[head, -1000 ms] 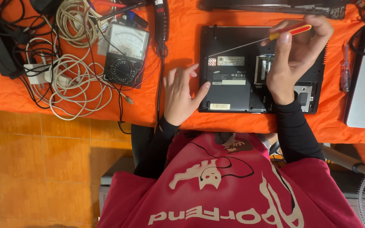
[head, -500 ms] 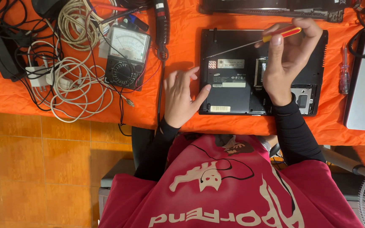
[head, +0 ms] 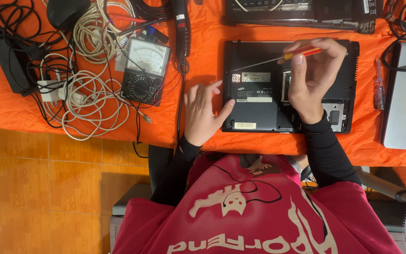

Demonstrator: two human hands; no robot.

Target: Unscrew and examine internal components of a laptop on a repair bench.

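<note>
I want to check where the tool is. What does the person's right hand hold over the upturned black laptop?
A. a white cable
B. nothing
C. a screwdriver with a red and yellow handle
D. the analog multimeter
C: the right hand grips a screwdriver with a red and yellow handle, its thin shaft pointing at the laptop near its top left corner.

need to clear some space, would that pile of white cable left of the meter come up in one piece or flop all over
The white cable would probably flop: it lies in loose, untied loops. It likely drags neighbours along, since black leads and white plug adapters are tangled in it. It looks light, so the analog meter beside it should stay put.
</note>
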